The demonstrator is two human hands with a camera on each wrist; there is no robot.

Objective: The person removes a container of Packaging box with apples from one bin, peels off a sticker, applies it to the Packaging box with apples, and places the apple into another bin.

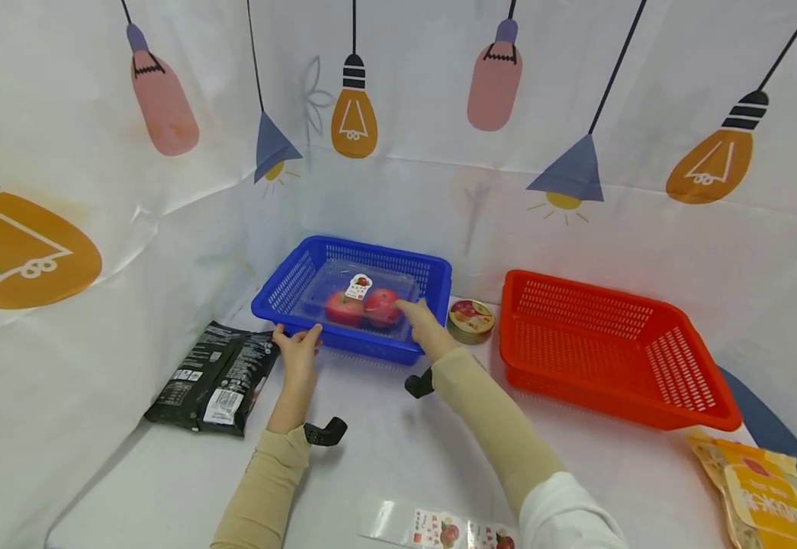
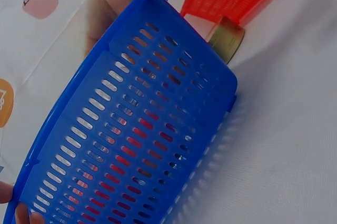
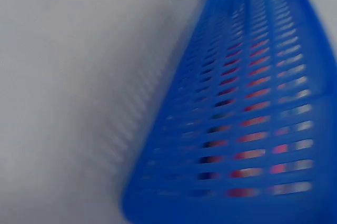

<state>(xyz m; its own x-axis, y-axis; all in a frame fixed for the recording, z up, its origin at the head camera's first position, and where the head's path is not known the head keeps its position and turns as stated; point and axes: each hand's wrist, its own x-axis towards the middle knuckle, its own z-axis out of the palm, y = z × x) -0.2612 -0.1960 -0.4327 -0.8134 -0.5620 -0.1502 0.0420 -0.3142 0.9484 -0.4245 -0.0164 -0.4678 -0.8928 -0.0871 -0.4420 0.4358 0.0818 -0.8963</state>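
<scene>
A blue plastic basket (image 1: 371,347) stands at the back, its slotted wall (image 2: 131,124) filling much of the left wrist view. Inside lies a clear plastic box (image 1: 319,293) with a label on its lid and two red apples (image 1: 345,308) showing through. My left hand (image 1: 297,358) pinches the basket's front rim near the left corner, thumb and fingers on either side of it. Over the front right of the basket reaches my right hand (image 1: 430,329), index finger extended above the box. The right wrist view is blurred and shows the basket wall (image 3: 237,103) without that hand's fingers.
Right of the blue basket stand a round tin (image 1: 470,322) and a red basket (image 1: 576,351). A black packet (image 1: 216,377) lies at left, a yellow food bag (image 1: 765,492) at front right. Printed label stickers (image 1: 439,526) lie at the near edge. White patterned sheeting (image 1: 405,198) rises behind.
</scene>
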